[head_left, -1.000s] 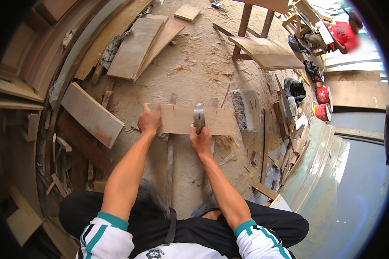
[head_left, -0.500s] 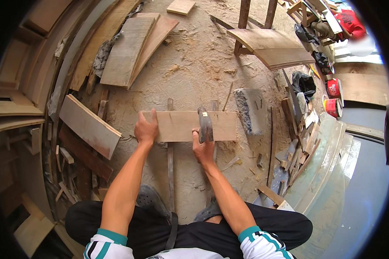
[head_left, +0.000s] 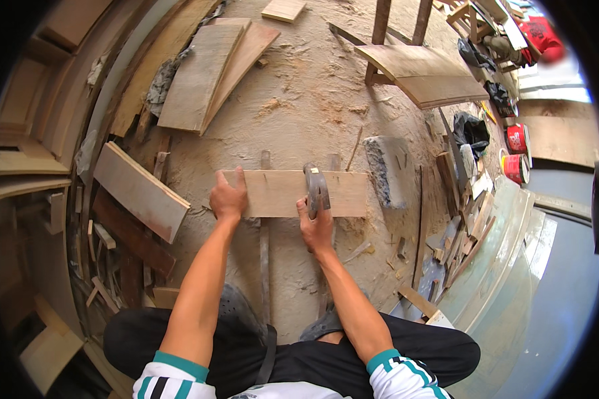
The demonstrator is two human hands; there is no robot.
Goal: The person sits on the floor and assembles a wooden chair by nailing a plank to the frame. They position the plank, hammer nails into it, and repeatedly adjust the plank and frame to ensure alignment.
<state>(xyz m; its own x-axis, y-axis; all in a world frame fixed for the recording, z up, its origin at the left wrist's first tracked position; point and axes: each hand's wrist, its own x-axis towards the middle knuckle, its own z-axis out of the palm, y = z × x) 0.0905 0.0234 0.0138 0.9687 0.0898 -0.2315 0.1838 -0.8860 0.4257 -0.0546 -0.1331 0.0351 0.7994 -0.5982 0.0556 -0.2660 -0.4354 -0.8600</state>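
Observation:
A pale plywood board (head_left: 276, 193) lies crosswise in front of me over two narrow wooden strips (head_left: 265, 256), whose ends stick out beyond its far edge. My left hand (head_left: 229, 198) is closed around the board's left end, thumb pointing away from me. In my right hand (head_left: 317, 231) is a claw hammer (head_left: 318, 189). Its head shows over the right half of the board, while its handle is mostly hidden by my hand. Whether the hammer touches the board, I cannot tell.
Right of the board sits a rough-edged grey block (head_left: 387, 171). Plywood pieces (head_left: 203, 76) lie far left, another panel (head_left: 142, 193) nearer. A curved wooden panel (head_left: 422, 73) stands at the far right. Beyond scraps and red cans (head_left: 514, 169), a person in red (head_left: 542, 38) is at the upper right.
The whole view has shifted slightly. Both hands keep their grips, and the hammer stays over the same part of the board, with its head tilted a little differently.

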